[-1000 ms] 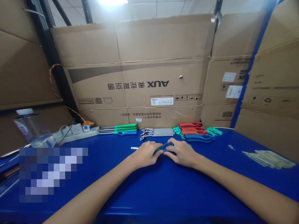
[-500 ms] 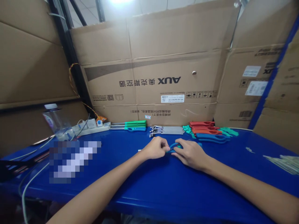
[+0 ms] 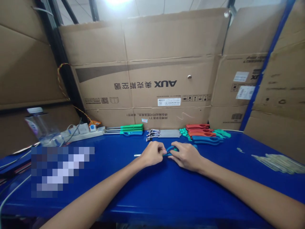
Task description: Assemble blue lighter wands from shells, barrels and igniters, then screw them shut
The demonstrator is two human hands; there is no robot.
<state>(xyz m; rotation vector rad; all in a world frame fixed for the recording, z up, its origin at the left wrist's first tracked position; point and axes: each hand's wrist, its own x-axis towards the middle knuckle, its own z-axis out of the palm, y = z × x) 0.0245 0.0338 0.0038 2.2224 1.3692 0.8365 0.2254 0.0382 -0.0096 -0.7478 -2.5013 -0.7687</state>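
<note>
An AUX carton [image 3: 166,63] stands behind the left hand [image 3: 152,154] and right hand [image 3: 186,156] pinching a blue part [image 3: 170,150].

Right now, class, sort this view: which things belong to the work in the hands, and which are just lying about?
Work: blue-green plastic piece between the left hand and right hand; rows of red and blue plastic handles; metal rods.
Lying about: power strip; plastic bottle.

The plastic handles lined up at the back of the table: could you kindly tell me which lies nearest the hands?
The frontmost blue handle lies nearest the right hand, in front of the other blue handle and the red handles.
</note>
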